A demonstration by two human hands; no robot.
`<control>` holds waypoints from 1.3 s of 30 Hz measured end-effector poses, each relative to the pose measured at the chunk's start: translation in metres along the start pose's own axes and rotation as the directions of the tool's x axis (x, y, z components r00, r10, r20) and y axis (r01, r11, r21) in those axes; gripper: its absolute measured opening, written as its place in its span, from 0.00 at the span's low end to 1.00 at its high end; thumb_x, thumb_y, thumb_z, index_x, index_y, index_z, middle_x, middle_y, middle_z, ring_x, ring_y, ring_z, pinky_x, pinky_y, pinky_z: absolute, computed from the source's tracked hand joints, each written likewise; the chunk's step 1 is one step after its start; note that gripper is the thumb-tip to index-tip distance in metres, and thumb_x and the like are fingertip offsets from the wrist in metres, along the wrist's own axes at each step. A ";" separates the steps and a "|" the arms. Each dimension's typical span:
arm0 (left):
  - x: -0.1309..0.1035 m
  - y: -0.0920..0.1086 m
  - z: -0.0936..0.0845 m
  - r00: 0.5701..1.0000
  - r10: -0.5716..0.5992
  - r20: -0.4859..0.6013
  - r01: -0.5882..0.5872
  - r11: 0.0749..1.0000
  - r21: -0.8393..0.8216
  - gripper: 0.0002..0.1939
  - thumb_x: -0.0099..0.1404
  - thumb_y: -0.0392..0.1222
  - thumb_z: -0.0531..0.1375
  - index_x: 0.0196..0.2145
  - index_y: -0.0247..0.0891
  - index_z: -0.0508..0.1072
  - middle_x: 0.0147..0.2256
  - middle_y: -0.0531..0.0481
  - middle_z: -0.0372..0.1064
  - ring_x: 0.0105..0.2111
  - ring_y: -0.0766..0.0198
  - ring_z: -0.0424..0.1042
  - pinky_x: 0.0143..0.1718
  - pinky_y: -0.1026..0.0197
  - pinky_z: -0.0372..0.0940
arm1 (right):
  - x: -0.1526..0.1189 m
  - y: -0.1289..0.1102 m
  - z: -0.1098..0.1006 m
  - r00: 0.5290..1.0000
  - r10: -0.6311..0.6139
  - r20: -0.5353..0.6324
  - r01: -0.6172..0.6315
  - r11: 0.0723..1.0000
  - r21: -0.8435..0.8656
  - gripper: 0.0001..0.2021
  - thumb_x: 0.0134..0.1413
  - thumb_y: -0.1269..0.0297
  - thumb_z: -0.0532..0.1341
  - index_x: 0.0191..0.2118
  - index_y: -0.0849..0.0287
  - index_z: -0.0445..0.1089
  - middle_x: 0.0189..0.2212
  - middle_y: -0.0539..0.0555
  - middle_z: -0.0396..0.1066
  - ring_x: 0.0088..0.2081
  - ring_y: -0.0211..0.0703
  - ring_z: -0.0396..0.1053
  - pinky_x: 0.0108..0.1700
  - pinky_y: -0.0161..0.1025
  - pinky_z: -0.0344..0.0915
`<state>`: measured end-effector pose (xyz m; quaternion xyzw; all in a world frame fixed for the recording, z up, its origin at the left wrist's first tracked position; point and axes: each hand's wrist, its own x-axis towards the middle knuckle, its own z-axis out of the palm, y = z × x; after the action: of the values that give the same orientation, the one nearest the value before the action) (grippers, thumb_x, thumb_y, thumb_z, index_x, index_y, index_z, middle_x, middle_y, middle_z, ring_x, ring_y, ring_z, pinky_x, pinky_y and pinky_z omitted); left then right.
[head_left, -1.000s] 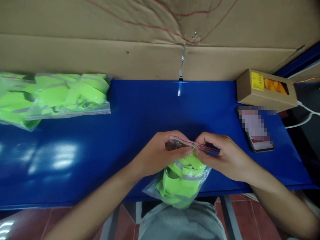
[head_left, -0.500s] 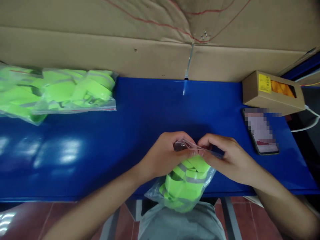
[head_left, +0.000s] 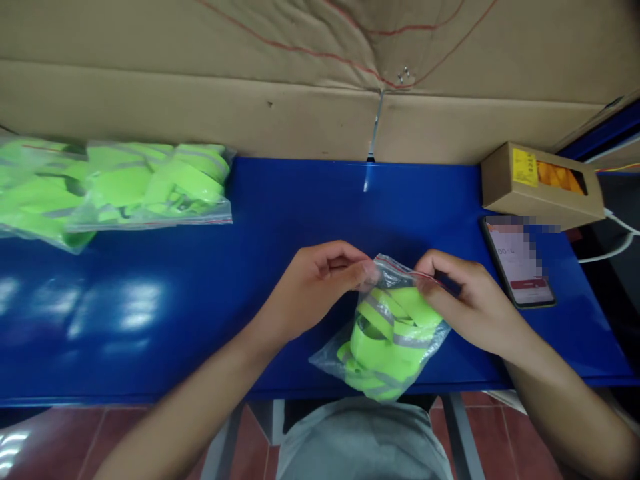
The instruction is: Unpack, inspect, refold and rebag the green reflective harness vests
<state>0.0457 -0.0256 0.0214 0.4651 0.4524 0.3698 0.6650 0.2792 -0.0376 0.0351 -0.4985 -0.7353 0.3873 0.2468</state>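
Note:
A clear zip-lock bag (head_left: 395,267) hangs at the front edge of the table, with a folded neon-yellow strap with grey reflective stripes (head_left: 390,340) inside it. My left hand (head_left: 325,280) pinches the left end of the bag's top edge between thumb and fingers. At the right part of the red-lined zip, my right hand (head_left: 460,297) grips the bag the same way. The bag's lower left corner sticks out loosely over the table edge.
Several similar filled bags (head_left: 155,180) lie at the back left of the blue table (head_left: 280,220). A phone (head_left: 520,267) and a cardboard box with an orange window (head_left: 545,187) are at the right. A cardboard wall (head_left: 300,120) stands behind.
My hands have moved apart along the bag's top, the left one out to its left end. The bag has risen slightly and shifted right, and its zip edge now shows stretched between them.

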 end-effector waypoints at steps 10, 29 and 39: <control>-0.003 -0.004 0.005 0.994 0.091 -0.066 -0.080 0.984 0.157 0.11 0.64 0.47 0.69 0.37 0.35 0.79 0.31 0.50 0.78 0.27 0.68 0.74 0.26 0.68 0.69 | -0.002 -0.001 -0.001 0.998 -0.054 0.023 0.054 0.998 -0.013 0.09 0.64 0.73 0.58 0.31 0.55 0.65 0.25 0.45 0.64 0.27 0.34 0.62 0.29 0.33 0.59; -0.003 -0.005 0.005 0.999 0.041 0.023 -0.044 0.988 0.146 0.09 0.65 0.46 0.68 0.35 0.37 0.79 0.31 0.50 0.76 0.29 0.66 0.72 0.31 0.65 0.65 | -0.006 -0.006 0.002 0.992 -0.118 0.042 0.119 0.992 -0.042 0.08 0.63 0.74 0.58 0.33 0.55 0.66 0.26 0.45 0.66 0.27 0.35 0.64 0.31 0.34 0.60; -0.002 -0.007 0.006 0.993 -0.032 0.117 0.031 0.999 0.005 0.09 0.63 0.44 0.69 0.35 0.36 0.77 0.32 0.52 0.74 0.30 0.68 0.70 0.33 0.66 0.63 | -0.006 -0.006 0.005 0.991 -0.127 0.038 0.128 0.991 -0.035 0.07 0.64 0.73 0.59 0.34 0.55 0.67 0.26 0.45 0.66 0.28 0.34 0.63 0.32 0.34 0.60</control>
<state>0.0508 -0.0308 0.0165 0.4799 0.4207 0.3307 0.6952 0.2746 -0.0457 0.0376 -0.4480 -0.7769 0.3660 0.2485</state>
